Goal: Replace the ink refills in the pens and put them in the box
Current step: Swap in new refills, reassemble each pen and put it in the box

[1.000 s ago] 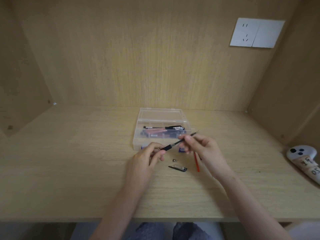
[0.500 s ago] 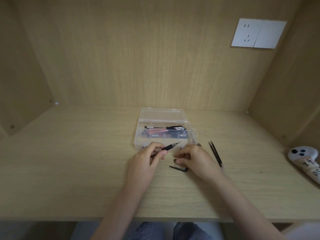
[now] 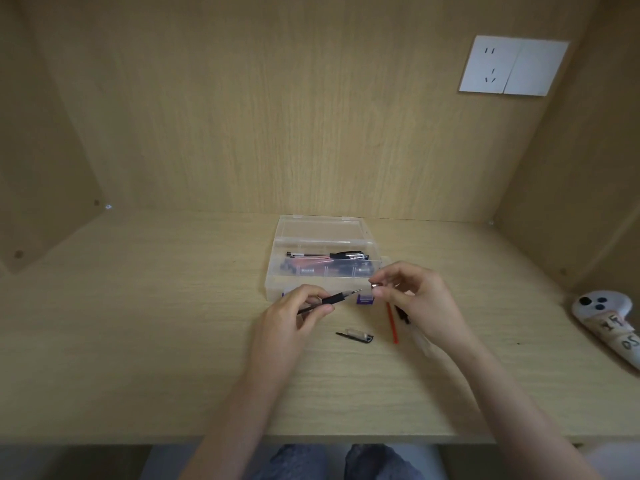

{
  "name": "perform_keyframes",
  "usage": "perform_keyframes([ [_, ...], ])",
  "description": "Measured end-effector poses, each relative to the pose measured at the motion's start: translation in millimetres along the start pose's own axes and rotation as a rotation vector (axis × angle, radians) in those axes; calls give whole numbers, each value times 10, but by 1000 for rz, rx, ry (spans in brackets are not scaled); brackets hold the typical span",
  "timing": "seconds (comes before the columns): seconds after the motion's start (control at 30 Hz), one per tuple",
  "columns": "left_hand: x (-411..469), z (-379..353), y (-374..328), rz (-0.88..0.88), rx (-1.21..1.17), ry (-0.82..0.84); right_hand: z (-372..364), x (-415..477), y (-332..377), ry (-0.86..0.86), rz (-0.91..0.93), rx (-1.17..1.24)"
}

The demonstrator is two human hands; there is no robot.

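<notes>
Black-gripped pen in left hand, bare refill tip exposed

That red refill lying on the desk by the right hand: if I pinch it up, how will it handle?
The red refill is a thin, straight tube, so probably light and slightly bendy. Being round and lying flat on the bare desk, it may roll if nudged. Its narrowness likely makes pinching it up fiddly.

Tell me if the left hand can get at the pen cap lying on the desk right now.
Probably not yet: the left hand is shut on the pen barrel. The pen cap lies uncovered just beside it.
</notes>
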State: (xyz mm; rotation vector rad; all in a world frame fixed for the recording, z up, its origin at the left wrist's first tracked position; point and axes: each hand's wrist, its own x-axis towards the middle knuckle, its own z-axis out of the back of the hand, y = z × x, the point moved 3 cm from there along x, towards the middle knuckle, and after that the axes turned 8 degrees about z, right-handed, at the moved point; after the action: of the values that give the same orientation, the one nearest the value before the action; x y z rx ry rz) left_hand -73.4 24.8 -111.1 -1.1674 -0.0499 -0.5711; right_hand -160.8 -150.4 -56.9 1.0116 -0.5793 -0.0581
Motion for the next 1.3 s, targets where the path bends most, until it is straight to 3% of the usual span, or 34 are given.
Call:
perform_keyframes([
  [0.37, 13, -34, 45, -13, -7, 8, -162, 5, -18, 91, 66, -120],
  [0.67, -1, -34, 36, -40, 45, 18, -252, -53, -48, 194, -13, -248],
  [0.87, 9, -33, 34, -22, 31, 14, -204, -48, -104, 145, -18, 39],
  [1.07, -7, -30, 13, -36, 56, 22, -237, -56, -87, 159, -44, -71],
  [1.3, -4, -31, 15, -31, 85, 36, -242, -53, -105, 154, -15, -12],
])
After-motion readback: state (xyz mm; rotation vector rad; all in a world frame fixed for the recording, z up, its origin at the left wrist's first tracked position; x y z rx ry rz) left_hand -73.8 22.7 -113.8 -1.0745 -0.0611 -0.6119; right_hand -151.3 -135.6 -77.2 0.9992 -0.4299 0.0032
